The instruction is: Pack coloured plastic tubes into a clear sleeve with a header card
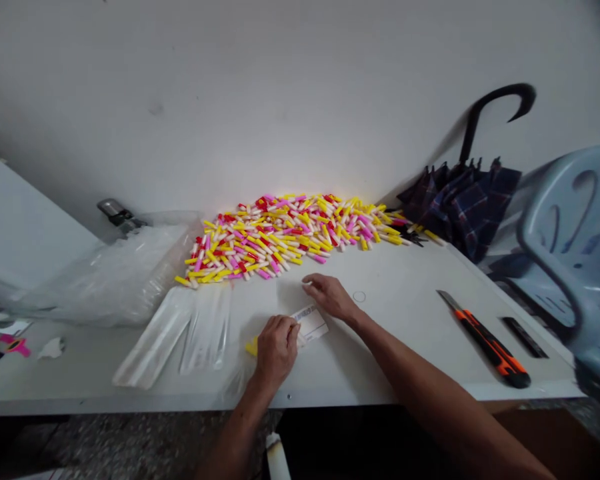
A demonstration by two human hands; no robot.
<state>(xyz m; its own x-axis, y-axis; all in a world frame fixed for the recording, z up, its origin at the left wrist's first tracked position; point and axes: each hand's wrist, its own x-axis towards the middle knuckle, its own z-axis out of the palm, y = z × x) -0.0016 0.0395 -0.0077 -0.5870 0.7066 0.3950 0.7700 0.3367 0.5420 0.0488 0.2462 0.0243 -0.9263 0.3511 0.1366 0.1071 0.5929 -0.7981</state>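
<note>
My left hand point(277, 343) is closed near the table's front edge. Its fingers wrap round what looks like a clear plastic bag point(237, 381) with short plastic tubes inside, mostly hidden by the hand. A yellow end point(251, 347) of these shows at the left of the hand. Touching its right side lies a small white printed card point(312, 324). Just above that card hovers my right hand point(330, 295), its thumb and bent fingers slightly apart, with nothing visible between them. Beyond both hands spreads a big pile of two-tone tubes point(275, 237) in yellow, red, pink and white.
Flat clear bags point(155, 339) lie left of my hands, beside a large plastic sack point(115, 277). On the right are an orange-black utility knife point(487, 343), its blade out, and a black strip point(525, 337). A folded umbrella point(463, 200) and a light-blue chair point(545, 267) stand beyond.
</note>
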